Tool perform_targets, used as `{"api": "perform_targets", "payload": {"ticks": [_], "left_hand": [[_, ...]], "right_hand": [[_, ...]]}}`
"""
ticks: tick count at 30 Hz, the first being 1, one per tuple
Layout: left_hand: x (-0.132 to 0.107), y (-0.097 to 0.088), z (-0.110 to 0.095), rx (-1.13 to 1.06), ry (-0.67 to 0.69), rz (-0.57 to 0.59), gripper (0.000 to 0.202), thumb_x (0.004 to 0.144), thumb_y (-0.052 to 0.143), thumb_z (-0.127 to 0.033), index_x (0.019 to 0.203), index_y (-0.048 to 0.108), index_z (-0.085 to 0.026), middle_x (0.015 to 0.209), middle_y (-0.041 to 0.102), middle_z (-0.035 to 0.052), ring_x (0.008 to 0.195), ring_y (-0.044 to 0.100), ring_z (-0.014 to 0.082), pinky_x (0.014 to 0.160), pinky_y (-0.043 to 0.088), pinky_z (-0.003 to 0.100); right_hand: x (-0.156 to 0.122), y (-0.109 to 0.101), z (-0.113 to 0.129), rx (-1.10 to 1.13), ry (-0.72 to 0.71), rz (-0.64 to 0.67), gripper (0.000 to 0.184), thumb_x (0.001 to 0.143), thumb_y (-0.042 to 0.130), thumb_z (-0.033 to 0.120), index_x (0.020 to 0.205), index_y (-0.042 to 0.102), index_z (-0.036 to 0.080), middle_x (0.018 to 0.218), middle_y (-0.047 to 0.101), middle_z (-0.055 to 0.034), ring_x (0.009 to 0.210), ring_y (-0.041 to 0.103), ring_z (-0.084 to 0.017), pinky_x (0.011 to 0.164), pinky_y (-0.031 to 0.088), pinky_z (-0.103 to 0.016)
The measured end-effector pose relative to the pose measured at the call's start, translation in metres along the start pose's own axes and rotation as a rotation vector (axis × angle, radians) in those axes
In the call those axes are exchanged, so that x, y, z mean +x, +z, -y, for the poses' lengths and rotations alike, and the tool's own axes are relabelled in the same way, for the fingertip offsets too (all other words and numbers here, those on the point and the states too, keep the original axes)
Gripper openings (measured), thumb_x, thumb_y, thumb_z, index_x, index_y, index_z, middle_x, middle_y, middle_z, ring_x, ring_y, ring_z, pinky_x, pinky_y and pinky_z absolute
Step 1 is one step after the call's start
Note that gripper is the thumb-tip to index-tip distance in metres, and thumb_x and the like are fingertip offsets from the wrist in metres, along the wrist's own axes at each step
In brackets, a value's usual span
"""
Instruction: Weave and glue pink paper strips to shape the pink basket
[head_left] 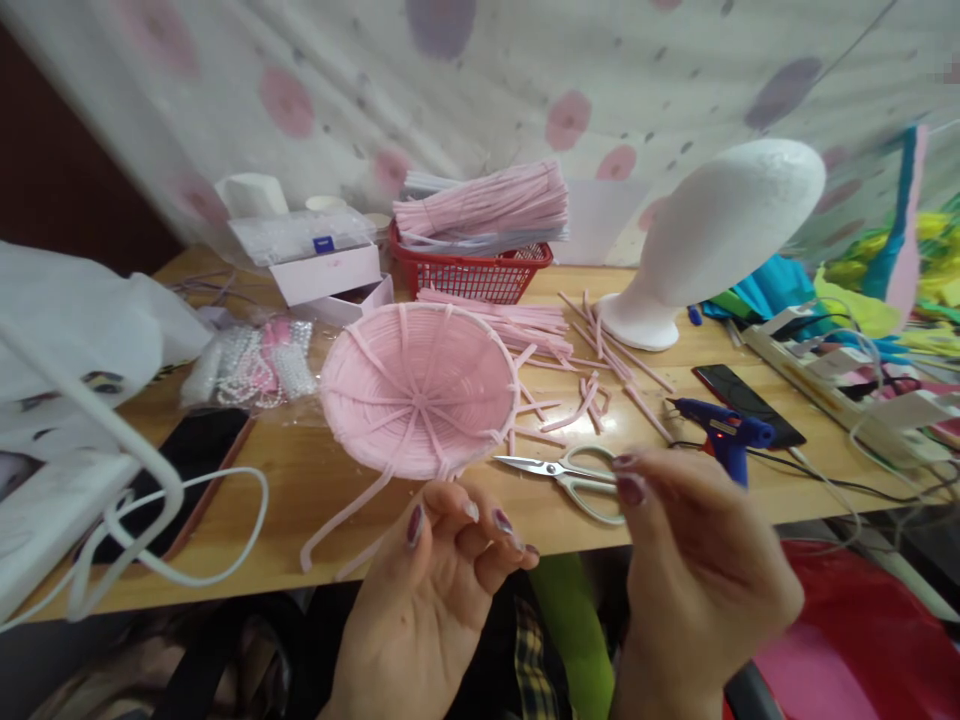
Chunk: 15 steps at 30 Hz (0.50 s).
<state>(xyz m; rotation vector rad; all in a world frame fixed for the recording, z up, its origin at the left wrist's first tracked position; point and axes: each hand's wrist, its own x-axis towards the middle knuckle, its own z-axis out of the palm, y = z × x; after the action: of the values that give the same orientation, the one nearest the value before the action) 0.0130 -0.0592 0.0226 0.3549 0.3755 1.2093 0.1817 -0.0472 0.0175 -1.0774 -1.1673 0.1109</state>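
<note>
A round pink bowl (420, 390), wound from fuzzy pipe cleaners with ribs running out from its centre, lies tilted toward me on the table. Two loose pipe cleaner ends (341, 520) hang from its front rim. Just in front of the bowl, my left hand (442, 590) is palm up, fingers loosely curled and apart, with nothing visible in it. My right hand (697, 570) is raised at the table's front edge, thumb and forefinger pinched together; anything between them is too small to make out. Behind it lie scissors (555, 468) with pale handles, blades pointing left.
A blue glue gun (720, 428) with a lit red light and a black phone (742, 400) lie at right. Behind are a white foam head (727, 220), cut pipe cleaners (592, 395) and a red basket (480, 275). Bagged beads (262, 365) and a white cable (259, 500) lie left.
</note>
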Motion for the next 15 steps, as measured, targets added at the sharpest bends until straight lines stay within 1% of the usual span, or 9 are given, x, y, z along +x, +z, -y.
{"api": "perform_targets", "payload": {"ticks": [1, 2, 4, 5, 6, 8, 11, 13, 15], "left_hand": [[0.000, 0.001, 0.000, 0.012, -0.004, 0.002, 0.014, 0.095, 0.073, -0.035, 0.090, 0.075, -0.022, 0.090, 0.068, 0.0027, 0.086, 0.070, 0.0159, 0.085, 0.062, 0.029], [-0.001, 0.001, 0.000, 0.025, -0.008, 0.008, 0.015, 0.095, 0.072, -0.036, 0.089, 0.074, -0.022, 0.090, 0.067, 0.0029, 0.087, 0.070, 0.0163, 0.084, 0.061, 0.029], [-0.003, 0.001, -0.001, 0.055, -0.014, 0.028, 0.018, 0.096, 0.071, -0.038, 0.088, 0.074, -0.023, 0.091, 0.067, 0.0029, 0.089, 0.069, 0.0165, 0.084, 0.060, 0.028], [-0.005, 0.000, -0.002, 0.073, -0.015, 0.040, 0.019, 0.097, 0.070, -0.039, 0.088, 0.074, -0.023, 0.091, 0.067, 0.0028, 0.091, 0.069, 0.0163, 0.084, 0.060, 0.026], [-0.007, -0.001, -0.003, 0.092, -0.016, 0.054, 0.020, 0.098, 0.068, -0.041, 0.088, 0.075, -0.024, 0.092, 0.067, 0.0027, 0.092, 0.068, 0.0161, 0.084, 0.059, 0.025], [-0.009, -0.004, -0.006, 0.134, 0.019, 0.084, 0.023, 0.099, 0.065, -0.042, 0.089, 0.075, -0.025, 0.092, 0.066, 0.0022, 0.093, 0.067, 0.0149, 0.085, 0.057, 0.023], [-0.012, -0.012, -0.010, 0.250, 0.123, 0.091, 0.021, 0.100, 0.065, -0.039, 0.088, 0.075, -0.025, 0.091, 0.065, 0.0013, 0.092, 0.064, 0.0136, 0.090, 0.056, 0.023], [-0.012, -0.020, -0.014, 0.375, 0.191, 0.054, 0.018, 0.099, 0.066, -0.037, 0.087, 0.074, -0.026, 0.091, 0.065, 0.0008, 0.092, 0.064, 0.0138, 0.092, 0.056, 0.024], [-0.012, -0.027, -0.018, 0.528, 0.264, 0.001, 0.017, 0.098, 0.066, -0.037, 0.087, 0.074, -0.027, 0.091, 0.065, 0.0003, 0.092, 0.065, 0.0141, 0.092, 0.057, 0.024]], "right_hand": [[-0.005, 0.002, 0.007, 0.021, -0.018, 0.101, 0.014, 0.094, 0.076, 0.018, 0.106, 0.077, 0.024, 0.095, 0.071, -0.0034, 0.094, 0.067, -0.019, 0.082, 0.053, -0.031], [-0.009, 0.004, 0.012, 0.046, -0.014, 0.219, 0.014, 0.095, 0.076, 0.024, 0.109, 0.076, 0.025, 0.101, 0.072, -0.0045, 0.100, 0.068, -0.021, 0.087, 0.054, -0.032], [-0.014, 0.008, 0.019, 0.099, 0.037, 0.463, 0.036, 0.093, 0.079, 0.037, 0.126, 0.070, 0.027, 0.114, 0.072, -0.0056, 0.110, 0.068, -0.023, 0.095, 0.056, -0.035], [-0.014, 0.010, 0.021, 0.115, 0.064, 0.570, 0.046, 0.092, 0.080, 0.041, 0.133, 0.065, 0.028, 0.118, 0.072, -0.0055, 0.111, 0.069, -0.023, 0.096, 0.056, -0.034], [-0.014, 0.012, 0.021, 0.123, 0.079, 0.664, 0.051, 0.090, 0.082, 0.041, 0.136, 0.062, 0.028, 0.119, 0.073, -0.0046, 0.110, 0.070, -0.022, 0.095, 0.057, -0.031], [-0.011, 0.014, 0.020, 0.116, 0.086, 0.806, 0.045, 0.092, 0.080, 0.035, 0.133, 0.063, 0.027, 0.111, 0.076, -0.0016, 0.100, 0.073, -0.017, 0.088, 0.058, -0.025], [-0.006, 0.011, 0.014, 0.086, 0.057, 0.893, 0.017, 0.100, 0.069, 0.022, 0.117, 0.071, 0.025, 0.092, 0.077, 0.0027, 0.081, 0.073, -0.011, 0.076, 0.056, -0.018], [-0.003, 0.003, 0.010, 0.049, 0.027, 0.881, 0.019, 0.103, 0.061, 0.014, 0.111, 0.074, 0.025, 0.088, 0.078, 0.0035, 0.076, 0.073, -0.009, 0.071, 0.055, -0.016], [0.001, -0.008, 0.007, -0.026, 0.017, 0.830, 0.024, 0.102, 0.058, 0.010, 0.109, 0.076, 0.024, 0.089, 0.080, 0.0039, 0.078, 0.076, -0.009, 0.072, 0.055, -0.015]]}}
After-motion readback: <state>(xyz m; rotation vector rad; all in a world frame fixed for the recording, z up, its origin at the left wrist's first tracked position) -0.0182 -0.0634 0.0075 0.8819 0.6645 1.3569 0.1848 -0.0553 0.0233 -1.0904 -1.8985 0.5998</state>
